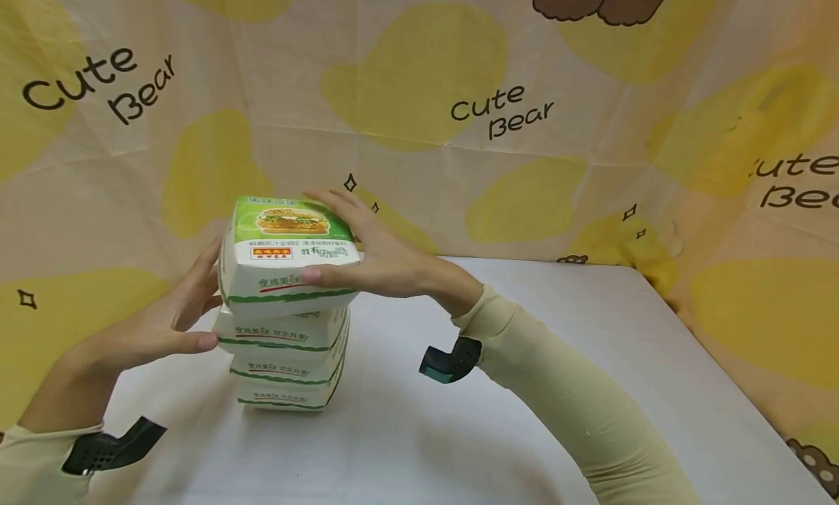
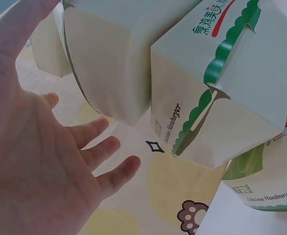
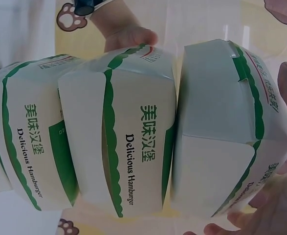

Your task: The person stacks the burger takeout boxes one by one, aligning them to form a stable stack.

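Note:
Several white and green paper burger boxes stand in a stack left of centre in the head view. My right hand [image 1: 373, 250] grips the top burger box [image 1: 295, 268], thumb across its front and fingers over the far side. That box sits slightly askew above the second box [image 1: 282, 334]; in the right wrist view a narrow gap shows between them. My left hand [image 1: 164, 315] is held at the stack's left side, its thumb tip at the second box's edge. In the left wrist view its fingers [image 2: 116, 174] are spread and hold nothing.
The boxes stand on a white table [image 1: 406, 432]. Behind it hangs a cream cloth [image 1: 406, 68] with yellow patches and "Cute Bear" lettering. A black strap piece [image 1: 452, 359] is on the right sleeve, another [image 1: 111, 450] on the left. The table's right edge runs diagonally.

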Available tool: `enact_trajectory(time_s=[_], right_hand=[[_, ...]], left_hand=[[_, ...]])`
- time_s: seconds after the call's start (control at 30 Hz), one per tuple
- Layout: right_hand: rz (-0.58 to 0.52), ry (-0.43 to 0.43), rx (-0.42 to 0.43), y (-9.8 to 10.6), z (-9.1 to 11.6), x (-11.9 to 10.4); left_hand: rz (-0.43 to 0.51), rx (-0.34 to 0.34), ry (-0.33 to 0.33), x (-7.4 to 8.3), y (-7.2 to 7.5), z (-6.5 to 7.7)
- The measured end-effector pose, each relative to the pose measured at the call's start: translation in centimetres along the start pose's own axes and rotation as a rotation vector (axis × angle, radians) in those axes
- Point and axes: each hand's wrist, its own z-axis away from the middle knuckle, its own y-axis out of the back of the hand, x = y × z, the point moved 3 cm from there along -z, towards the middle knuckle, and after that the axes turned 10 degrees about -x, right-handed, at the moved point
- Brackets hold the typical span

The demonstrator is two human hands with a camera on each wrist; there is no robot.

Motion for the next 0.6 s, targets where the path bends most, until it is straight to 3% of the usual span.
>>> enact_trajectory(time_s=[0.27, 0.6], right_hand=[[0.013, -0.03, 0.006, 0.2, 0.4, -0.1], [0.012, -0.035, 0.025, 1.0, 1.4, 0.2]], left_hand=[[-0.02, 0.012, 0.025, 0.3, 0.0, 0.2], [0.019, -0.001, -0.048, 0.4, 0.7, 0.5]])
